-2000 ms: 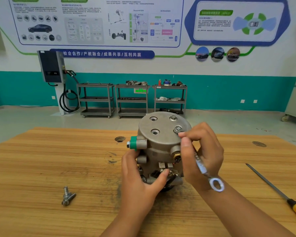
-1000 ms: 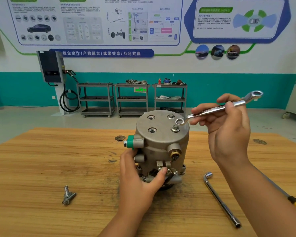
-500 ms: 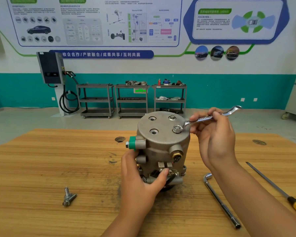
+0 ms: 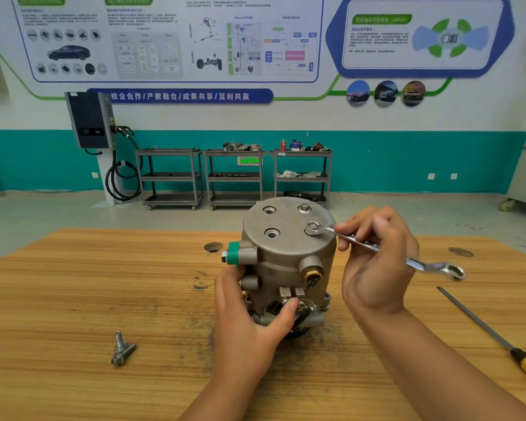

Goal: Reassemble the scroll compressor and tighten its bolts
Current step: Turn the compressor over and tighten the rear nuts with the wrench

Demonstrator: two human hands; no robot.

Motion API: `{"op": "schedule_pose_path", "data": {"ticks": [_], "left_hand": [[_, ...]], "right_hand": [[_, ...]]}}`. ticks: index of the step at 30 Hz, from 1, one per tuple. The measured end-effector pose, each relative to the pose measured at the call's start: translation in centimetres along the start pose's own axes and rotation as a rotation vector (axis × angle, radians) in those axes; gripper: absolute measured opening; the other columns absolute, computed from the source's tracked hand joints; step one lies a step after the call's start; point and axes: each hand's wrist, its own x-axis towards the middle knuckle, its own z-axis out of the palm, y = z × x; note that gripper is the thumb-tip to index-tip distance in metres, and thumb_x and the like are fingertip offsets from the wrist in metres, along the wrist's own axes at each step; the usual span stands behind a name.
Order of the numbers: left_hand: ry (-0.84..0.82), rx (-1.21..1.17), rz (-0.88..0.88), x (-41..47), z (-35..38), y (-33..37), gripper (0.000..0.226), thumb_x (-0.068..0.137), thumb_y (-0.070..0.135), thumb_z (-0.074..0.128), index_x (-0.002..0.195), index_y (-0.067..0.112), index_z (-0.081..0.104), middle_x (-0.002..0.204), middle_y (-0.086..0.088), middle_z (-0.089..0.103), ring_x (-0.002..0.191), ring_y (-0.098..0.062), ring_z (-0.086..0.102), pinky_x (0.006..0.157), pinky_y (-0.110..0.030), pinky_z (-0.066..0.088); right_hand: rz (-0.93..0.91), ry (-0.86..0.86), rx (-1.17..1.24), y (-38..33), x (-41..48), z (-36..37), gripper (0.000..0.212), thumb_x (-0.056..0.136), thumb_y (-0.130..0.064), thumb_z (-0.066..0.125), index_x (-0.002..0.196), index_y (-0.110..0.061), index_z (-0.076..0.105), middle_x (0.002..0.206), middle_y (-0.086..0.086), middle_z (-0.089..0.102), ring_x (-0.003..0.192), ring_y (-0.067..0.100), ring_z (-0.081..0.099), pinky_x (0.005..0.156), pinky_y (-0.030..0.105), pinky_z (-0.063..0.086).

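Compressor [image 4: 286, 262]: standing upright at centre frame on the table [image 4: 88, 299], flat round end facing up, green cap [image 4: 234, 253] sticking out on its left.
Left hand [image 4: 249, 314]: gripping the compressor's lower left, thumb curling across the front fittings.
Right hand [image 4: 377, 268]: holding the wrench [image 4: 359, 242] just right of the compressor top, fingers curling round the shank.
Wrench: ring end sitting over a bolt [image 4: 313, 226] at the right of the top face, other end poking out lower right past the hand.
Top face: second bolt [image 4: 304, 208] sitting at the rear, two open holes [image 4: 271, 233] showing on the left.
Table: wood-grain top filling the lower half of the frame, dark smudges lying around the compressor base.
Loose bolts [image 4: 120, 349]: lying together at lower left, well apart from the compressor.
Yellow-handled tool [image 4: 498, 338]: lying diagonally at the lower right edge.
Floor [image 4: 73, 211]: grey, running behind the table.
Carts [image 4: 170, 177]: three grey shelf carts standing side by side against the back wall, parts lying on the middle and right ones.
Charger unit [image 4: 90, 120]: standing at upper left, cable hanging coiled.
Wall [image 4: 28, 159]: teal band running below white, poster boards [image 4: 170, 41] spanning the top.
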Motion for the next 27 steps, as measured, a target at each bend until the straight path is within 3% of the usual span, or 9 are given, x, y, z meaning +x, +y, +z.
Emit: {"op": "schedule_pose_path", "data": {"ticks": [2, 5, 7, 12, 16, 18, 23, 27], "left_hand": [[0.006, -0.002, -0.001, 0.0, 0.0, 0.0, 0.071, 0.057, 0.063, 0.063, 0.119, 0.041, 0.035, 0.114, 0.035, 0.036, 0.112, 0.016, 0.038, 0.080, 0.004, 0.033], [0.007, -0.011, 0.005, 0.0, 0.1, -0.1, 0.074, 0.058, 0.061, 0.064, 0.122, 0.033, 0.038, 0.114, 0.029, 0.039, 0.111, 0.012, 0.041, 0.083, 0.002, 0.033], [0.008, -0.009, 0.010, 0.0, 0.1, -0.3, 0.074, 0.059, 0.060, 0.066, 0.123, 0.031, 0.041, 0.112, 0.023, 0.042, 0.110, 0.007, 0.044, 0.084, -0.001, 0.036], [0.005, -0.034, -0.018, 0.0, 0.3, -0.1, 0.070, 0.059, 0.064, 0.067, 0.120, 0.041, 0.041, 0.111, 0.028, 0.041, 0.108, 0.002, 0.049, 0.081, -0.011, 0.043], [0.022, -0.090, 0.002, 0.2, 0.3, 0.0, 0.068, 0.058, 0.054, 0.068, 0.119, 0.032, 0.048, 0.113, 0.014, 0.049, 0.104, -0.002, 0.052, 0.078, -0.007, 0.042], [0.013, -0.088, 0.003, 0.2, 0.2, 0.1, 0.066, 0.059, 0.054, 0.068, 0.119, 0.037, 0.046, 0.116, 0.012, 0.051, 0.107, 0.002, 0.051, 0.081, -0.003, 0.039], [0.004, -0.078, 0.003, 0.2, 0.0, -0.1, 0.076, 0.060, 0.058, 0.068, 0.127, 0.029, 0.045, 0.121, 0.011, 0.051, 0.113, -0.001, 0.051, 0.089, -0.011, 0.041], [-0.015, -0.084, -0.018, 0.1, 0.0, -0.2, 0.071, 0.057, 0.060, 0.069, 0.119, 0.040, 0.042, 0.117, 0.013, 0.050, 0.109, -0.002, 0.052, 0.085, -0.019, 0.043]], "right_hand": [[-0.186, -0.112, -0.142, -0.1, -0.4, 0.0, 0.025, 0.078, -0.018, 0.042, 0.056, -0.025, 0.052, 0.057, 0.002, 0.052, 0.060, 0.017, 0.052, 0.057, 0.032, 0.039], [-0.468, -0.286, -0.359, -0.1, -1.1, 0.1, 0.018, 0.077, -0.010, 0.044, 0.061, -0.008, 0.054, 0.060, 0.011, 0.051, 0.064, 0.017, 0.051, 0.062, 0.024, 0.041], [-0.590, -0.345, -0.496, 0.0, -1.4, 0.1, 0.019, 0.074, -0.010, 0.050, 0.059, 0.000, 0.056, 0.063, 0.013, 0.055, 0.065, 0.018, 0.052, 0.060, 0.028, 0.043], [-0.826, -0.431, -0.666, 0.8, -1.6, -0.2, 0.012, 0.079, -0.016, 0.066, 0.084, -0.012, 0.056, 0.074, 0.012, 0.065, 0.074, 0.015, 0.054, 0.063, 0.036, 0.041], [-0.905, -0.552, -0.664, 1.4, -2.2, 0.0, 0.019, 0.088, -0.012, 0.067, 0.106, -0.008, 0.061, 0.099, 0.011, 0.071, 0.088, 0.017, 0.063, 0.079, 0.029, 0.045], [-0.913, -0.569, -0.715, 1.4, -2.6, 0.2, 0.023, 0.090, -0.010, 0.065, 0.112, -0.006, 0.060, 0.108, 0.012, 0.070, 0.097, 0.017, 0.064, 0.085, 0.026, 0.045], [-0.933, -0.543, -0.734, 0.7, -2.6, 0.4, 0.020, 0.086, -0.002, 0.067, 0.105, -0.002, 0.069, 0.103, 0.013, 0.071, 0.091, 0.019, 0.066, 0.080, 0.027, 0.047], [-0.924, -0.528, -0.601, -0.7, -1.7, 0.4, 0.023, 0.085, -0.001, 0.065, 0.107, -0.005, 0.060, 0.108, 0.007, 0.069, 0.097, 0.015, 0.065, 0.079, 0.029, 0.051]]}}
